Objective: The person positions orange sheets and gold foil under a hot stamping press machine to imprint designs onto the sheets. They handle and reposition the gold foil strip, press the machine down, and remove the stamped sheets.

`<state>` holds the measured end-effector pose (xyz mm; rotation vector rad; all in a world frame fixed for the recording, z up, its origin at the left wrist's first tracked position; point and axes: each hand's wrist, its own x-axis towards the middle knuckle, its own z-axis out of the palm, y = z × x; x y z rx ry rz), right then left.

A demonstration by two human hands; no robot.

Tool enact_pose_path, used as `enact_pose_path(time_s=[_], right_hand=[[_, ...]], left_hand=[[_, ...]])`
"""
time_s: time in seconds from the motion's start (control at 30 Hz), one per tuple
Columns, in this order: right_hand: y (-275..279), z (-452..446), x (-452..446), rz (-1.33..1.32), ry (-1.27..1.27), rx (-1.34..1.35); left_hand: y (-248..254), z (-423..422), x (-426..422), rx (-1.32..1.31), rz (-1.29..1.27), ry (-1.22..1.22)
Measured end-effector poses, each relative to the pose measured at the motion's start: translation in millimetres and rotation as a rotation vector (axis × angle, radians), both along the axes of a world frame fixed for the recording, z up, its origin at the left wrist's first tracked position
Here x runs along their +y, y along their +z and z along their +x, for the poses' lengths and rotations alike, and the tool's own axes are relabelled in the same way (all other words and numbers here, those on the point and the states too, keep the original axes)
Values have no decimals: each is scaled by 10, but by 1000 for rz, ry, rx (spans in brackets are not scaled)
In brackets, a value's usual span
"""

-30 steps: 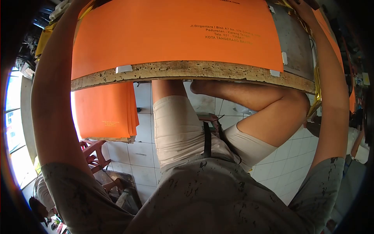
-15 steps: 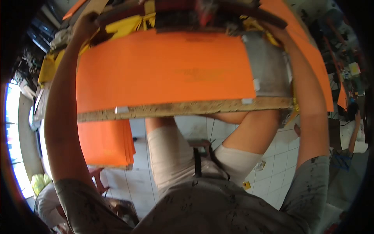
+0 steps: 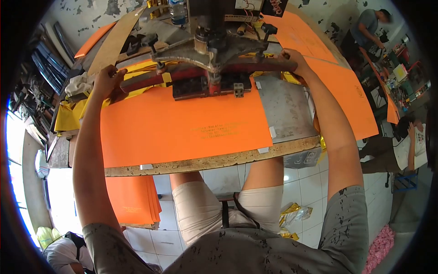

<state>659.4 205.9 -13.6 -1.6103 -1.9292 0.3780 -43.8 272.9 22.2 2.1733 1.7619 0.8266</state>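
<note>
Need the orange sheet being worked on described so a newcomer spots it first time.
Start at the big metal press with the red bar. Below its black plate, the orange sheet lies on the board. Unlike the hanging orange stack and the sheets at right, it has white tabs along its edges.

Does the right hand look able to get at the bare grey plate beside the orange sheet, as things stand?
Probably yes. The right hand is at the end of the red bar, close to the grey plate, and nothing seems to cover its bare middle.
</note>
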Motion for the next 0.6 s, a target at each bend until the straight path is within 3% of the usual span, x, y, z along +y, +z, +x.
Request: enact_pose_path(time_s=[0.17,0.27,0.4,0.43,0.5,0.53,0.6], right_hand=[[103,-159,-93,-50,-81,-1],[119,-150,-105,-73,-49,60],[490,-18,-350,-165,-25,138],[607,-41,-505,-152,-30,150],[603,215,-676,-134,-91,95],[674,106,-935,6,-128,-64],[757,-218,-1522,233,-210,-294]], left_hand=[[-125,-153,110,101,52,11],[42,-102,-108,19,-27,30],[182,-278,-412,-360,113,-138],[320,-296,-659,-283,195,-102],[564,-206,-1174,-216,324,20],[591,-165,-1499,-226,354,113],[343,-316,-2051,-346,473,110]])
